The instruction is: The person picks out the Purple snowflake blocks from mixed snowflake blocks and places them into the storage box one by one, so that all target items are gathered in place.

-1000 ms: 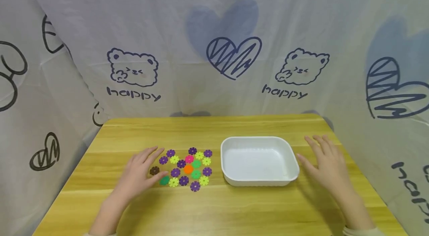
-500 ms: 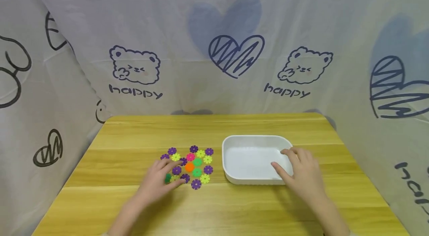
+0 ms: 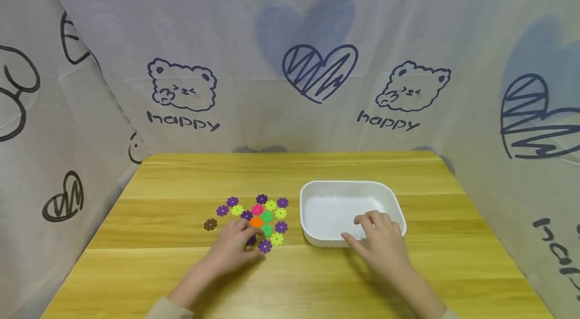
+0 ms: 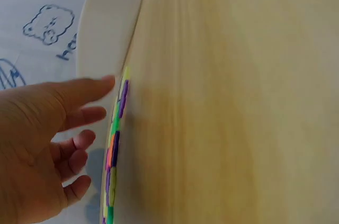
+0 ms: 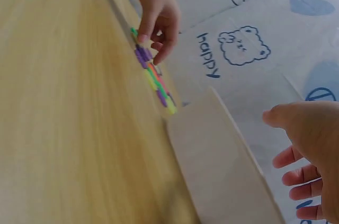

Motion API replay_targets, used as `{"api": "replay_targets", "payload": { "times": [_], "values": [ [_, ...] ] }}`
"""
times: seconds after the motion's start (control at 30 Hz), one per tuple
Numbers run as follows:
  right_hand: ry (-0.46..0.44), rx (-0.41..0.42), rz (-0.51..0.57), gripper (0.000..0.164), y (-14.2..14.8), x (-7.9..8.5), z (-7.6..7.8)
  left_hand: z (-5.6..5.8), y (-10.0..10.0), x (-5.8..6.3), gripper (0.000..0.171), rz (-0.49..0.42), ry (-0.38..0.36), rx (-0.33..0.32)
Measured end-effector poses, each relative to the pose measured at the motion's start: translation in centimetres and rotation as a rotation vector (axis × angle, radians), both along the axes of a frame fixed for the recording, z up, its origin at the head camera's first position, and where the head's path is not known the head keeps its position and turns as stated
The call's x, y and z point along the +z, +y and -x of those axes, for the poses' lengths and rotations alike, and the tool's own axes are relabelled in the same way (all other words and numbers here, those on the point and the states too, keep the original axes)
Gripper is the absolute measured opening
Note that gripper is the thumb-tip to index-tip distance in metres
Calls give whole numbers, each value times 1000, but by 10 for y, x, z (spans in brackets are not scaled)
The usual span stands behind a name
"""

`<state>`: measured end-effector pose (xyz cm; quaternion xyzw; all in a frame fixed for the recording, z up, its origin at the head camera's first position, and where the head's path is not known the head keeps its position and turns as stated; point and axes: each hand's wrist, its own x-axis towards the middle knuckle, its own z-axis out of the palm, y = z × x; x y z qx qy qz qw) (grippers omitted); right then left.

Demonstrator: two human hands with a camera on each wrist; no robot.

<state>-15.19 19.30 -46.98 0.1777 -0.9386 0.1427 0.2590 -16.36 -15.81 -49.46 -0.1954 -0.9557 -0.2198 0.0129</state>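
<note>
My left hand (image 3: 235, 246) hovers palm down over the front left of a patch of flat, notched snowflake discs, its fingers bent loosely. Thumb and fingertips are apart in the left wrist view, with no disc between them. Under and around it lie an orange disc (image 3: 256, 222), a green disc (image 3: 267, 230) and a purple disc (image 3: 265, 246); the hand hides some others. Over the near right part of a white plastic tray (image 3: 331, 208) is my right hand (image 3: 380, 238), fingers spread and holding nothing. In the right wrist view its thumb is held apart above the tray wall (image 5: 217, 155).
A brown disc (image 3: 210, 224) lies a little left of the patch. Yellow, purple and pink discs, such as the pink disc (image 3: 257, 210), lie flat behind the left hand. The wooden table (image 3: 290, 284) ends at a printed curtain (image 3: 249, 107) behind and at both sides.
My left hand has moved right from the patch's left edge to over the discs, uncovering the brown one. My right hand has moved left from beside the tray to over its near side.
</note>
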Motion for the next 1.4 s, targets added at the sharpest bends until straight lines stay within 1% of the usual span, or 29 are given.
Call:
{"api": "replay_targets", "payload": {
  "times": [0.2,0.37,0.57,0.83,1.07,1.17,1.27,1.4],
  "values": [
    [-52,-25,-48,37,-4,-7,-1,3,6,-2,34,9,-31,11],
    [-87,-55,-62,36,-5,-9,-2,5,9,-2,31,3,-46,8],
    [-133,-66,-67,34,-6,-10,-3,8,11,-1,28,-5,-64,-4],
    [-125,-68,-79,35,-6,-13,-4,14,10,1,22,-19,-42,-14],
    [-103,-65,-83,35,-6,-12,-5,20,12,8,23,-14,-42,-65],
    [-108,-67,-89,35,-7,-13,-4,23,14,12,23,-6,-27,-80],
    [-116,-73,-89,34,-7,-12,-4,27,16,17,22,6,-2,-94],
    [-125,-79,-87,34,-9,-12,-4,35,20,29,22,17,67,-126]
  ]
}}
